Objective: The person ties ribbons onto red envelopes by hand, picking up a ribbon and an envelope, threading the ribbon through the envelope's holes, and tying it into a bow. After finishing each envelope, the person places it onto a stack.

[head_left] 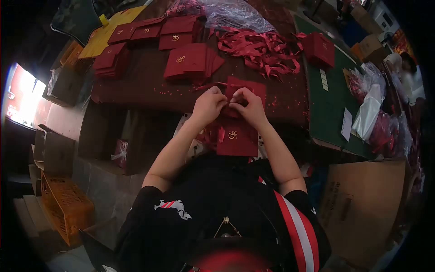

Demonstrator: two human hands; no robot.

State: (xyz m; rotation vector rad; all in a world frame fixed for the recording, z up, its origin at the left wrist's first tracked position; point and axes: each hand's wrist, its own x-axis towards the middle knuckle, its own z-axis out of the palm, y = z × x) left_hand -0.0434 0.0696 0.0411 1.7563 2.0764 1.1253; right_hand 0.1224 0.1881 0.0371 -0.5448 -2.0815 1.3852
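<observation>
the left hand (208,105) and the right hand (249,107) met fingertip to fingertip above the near edge of the brown table (145,88); both were closed narrow, fingers curled and pinched on a red card (247,87) that lay flat on the tabletop just beyond the knuckles; whether a strip of ribbon also sat between the fingertips could not be told; a second red card with a gold emblem (237,138) lay just below the wrists, between the forearms, at the table's edge; farther up the table sat a stack of red cards (188,61), with more stacks to its left and behind it; a loose pile of red ribbons (260,51) lay to the right of that stack, near a crumpled clear plastic bag (233,14); a red box (320,49) rested on a green mat (331,104) to the right; an orange crate (65,206) stood on the floor at the lower left, well apart from the hands.
</observation>
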